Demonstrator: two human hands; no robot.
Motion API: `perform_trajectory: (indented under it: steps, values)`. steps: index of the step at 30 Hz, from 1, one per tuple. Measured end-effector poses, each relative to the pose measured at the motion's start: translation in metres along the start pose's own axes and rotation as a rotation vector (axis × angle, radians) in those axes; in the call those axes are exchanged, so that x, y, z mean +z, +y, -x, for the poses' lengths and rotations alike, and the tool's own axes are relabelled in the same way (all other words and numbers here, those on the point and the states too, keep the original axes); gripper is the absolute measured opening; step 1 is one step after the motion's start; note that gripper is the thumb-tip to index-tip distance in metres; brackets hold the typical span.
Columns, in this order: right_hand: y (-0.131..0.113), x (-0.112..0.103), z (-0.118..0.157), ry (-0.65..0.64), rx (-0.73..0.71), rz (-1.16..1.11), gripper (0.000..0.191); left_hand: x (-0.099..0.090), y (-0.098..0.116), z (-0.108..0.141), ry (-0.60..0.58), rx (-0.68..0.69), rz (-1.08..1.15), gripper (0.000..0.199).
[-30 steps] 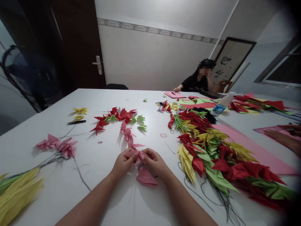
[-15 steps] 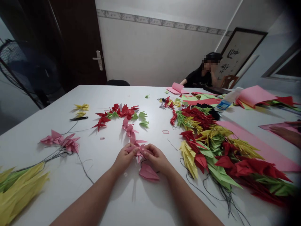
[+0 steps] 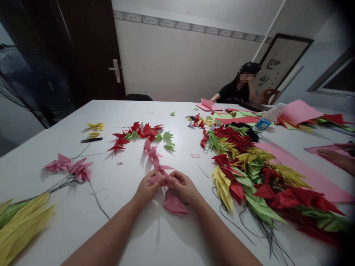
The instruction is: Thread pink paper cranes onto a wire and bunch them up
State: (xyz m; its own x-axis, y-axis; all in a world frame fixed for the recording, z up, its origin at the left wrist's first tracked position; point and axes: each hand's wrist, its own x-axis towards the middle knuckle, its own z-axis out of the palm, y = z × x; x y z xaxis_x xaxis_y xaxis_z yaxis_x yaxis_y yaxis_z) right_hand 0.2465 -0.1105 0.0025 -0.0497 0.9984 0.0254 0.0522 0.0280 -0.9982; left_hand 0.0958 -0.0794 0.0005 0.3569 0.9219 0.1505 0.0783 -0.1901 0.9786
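Note:
Between my two hands is a pink folded paper crane (image 3: pixel 164 175). My left hand (image 3: pixel 149 186) pinches its left side, and my right hand (image 3: pixel 183 186) pinches its right side, with the fingertips almost meeting. Below the fingers a second pink paper crane (image 3: pixel 175 205) lies on the white table (image 3: pixel 133 236), with a dark cord running near it. Several more pink cranes (image 3: pixel 151 152) lie in a row just beyond my hands. Behind those are red cranes (image 3: pixel 146 131) and green cranes (image 3: pixel 168 140).
Strings of red, green and yellow cranes (image 3: pixel 255 177) with loose black cords cover the right side. At left lie pink cranes (image 3: pixel 69 167), yellow cranes (image 3: pixel 24 232) and small black snips (image 3: pixel 91 140). A bottle (image 3: pixel 264 120) lies tilted near paper sheets. Another person (image 3: pixel 238 88) sits at the far side.
Both hands stay in nearly the same place, still pinching the pink crane. Its points shift slightly between the fingers. The view has turned very slightly.

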Motion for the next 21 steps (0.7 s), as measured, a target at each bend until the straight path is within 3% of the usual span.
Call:
perform_trajectory:
  steps: [13, 21]
  values:
    - [0.0008, 0.0006, -0.0016, 0.004, -0.029, -0.107, 0.027, -0.0015, -0.0004, -0.0003, 0.001, 0.040, -0.006, 0.030]
    - [0.0065, -0.0014, -0.0041, 0.043, -0.013, -0.185, 0.031, -0.0015, 0.0054, -0.0001, -0.071, -0.088, 0.037, 0.028]
